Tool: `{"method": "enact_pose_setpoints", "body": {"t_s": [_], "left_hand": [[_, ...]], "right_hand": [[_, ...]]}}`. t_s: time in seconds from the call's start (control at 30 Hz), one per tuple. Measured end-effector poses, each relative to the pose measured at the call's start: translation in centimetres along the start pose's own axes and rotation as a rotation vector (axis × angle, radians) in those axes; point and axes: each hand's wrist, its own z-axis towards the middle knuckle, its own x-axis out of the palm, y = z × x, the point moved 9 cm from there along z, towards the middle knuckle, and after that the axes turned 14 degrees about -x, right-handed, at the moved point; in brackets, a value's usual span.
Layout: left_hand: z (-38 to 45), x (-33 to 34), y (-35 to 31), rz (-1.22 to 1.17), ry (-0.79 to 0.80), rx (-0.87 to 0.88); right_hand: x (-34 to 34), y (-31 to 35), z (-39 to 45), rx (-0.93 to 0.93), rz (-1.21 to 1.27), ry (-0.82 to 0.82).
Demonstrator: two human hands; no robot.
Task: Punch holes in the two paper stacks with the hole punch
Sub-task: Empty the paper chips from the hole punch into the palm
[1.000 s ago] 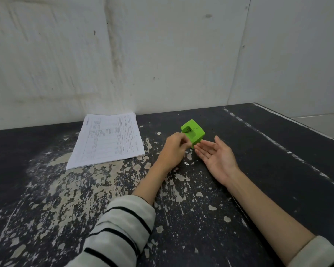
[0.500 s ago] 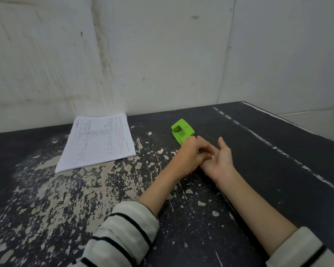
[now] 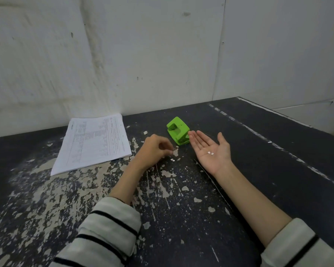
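Green hole punch (image 3: 178,131) sitting just beyond right hand (image 3: 212,151) | palm spread, cradling paper dots (image 3: 210,153) | left hand (image 3: 152,151) curling loosely, gripping nothing | punch looking rigid, light; take by its sides.

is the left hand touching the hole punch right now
Apart. The head view shows the left hand curled over the table, with a clear strip of dark tabletop between its fingers and the green hole punch.
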Motion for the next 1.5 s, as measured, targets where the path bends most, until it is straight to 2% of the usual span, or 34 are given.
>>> {"method": "enact_pose_setpoints", "body": {"t_s": [0.2,0.43,0.57,0.73,0.93,1.23,1.5], "left_hand": [[0.2,0.1,1.9,-0.029,0.070,-0.059],[0.3,0.1,1.9,-0.011,0.005,-0.035],[0.2,1.0,1.3,0.094,-0.023,0.006],[-0.1,1.6,0.1,0.071,0.084,0.053],[-0.1,0.7,0.9,-0.052,0.158,-0.002],[-0.8,0.9,1.2,-0.098,0.009,0.014],[-0.9,1.3,0.3,0.005,-0.068,0.060]], "right_hand": [[-0.1,0.0,0.1,-0.001,-0.009,-0.005],[-0.2,0.0,0.2,-0.006,-0.020,-0.011],[-0.3,-0.1,0.3,-0.006,-0.034,-0.007],[-0.3,-0.2,0.3,-0.003,-0.061,-0.001],[-0.3,-0.3,0.4,-0.006,-0.073,0.003],[-0.2,-0.5,0.3,-0.008,-0.099,0.008],[-0.2,-0.8,0.2,-0.006,-0.135,0.012]]}}
